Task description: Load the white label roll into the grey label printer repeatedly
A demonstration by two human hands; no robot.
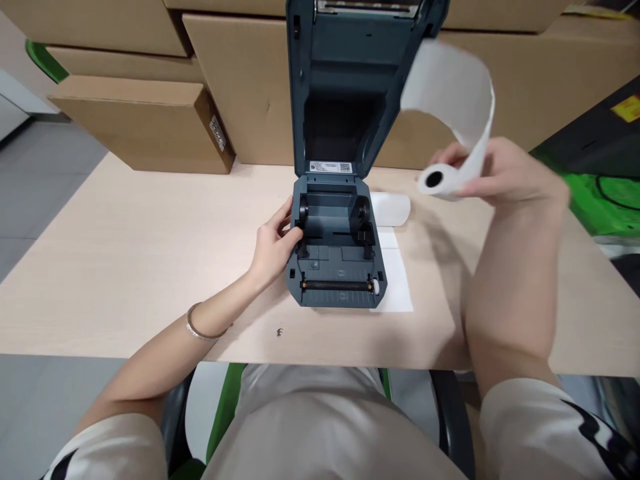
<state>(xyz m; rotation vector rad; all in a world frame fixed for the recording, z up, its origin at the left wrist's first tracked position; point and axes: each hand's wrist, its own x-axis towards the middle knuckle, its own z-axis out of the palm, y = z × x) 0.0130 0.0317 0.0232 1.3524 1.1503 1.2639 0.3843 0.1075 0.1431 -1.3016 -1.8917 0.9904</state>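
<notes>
White paper roll (451, 179) in its grip, right hand (515, 170) hovers; left hand (273, 248) clasps the printer (329, 268).

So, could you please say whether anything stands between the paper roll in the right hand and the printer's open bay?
Nothing visible blocks the bay: the lid is raised, and the left hand holds the left edge of the printer. The loose strip of the paper roll curls near the lid; contact is unclear.
</notes>
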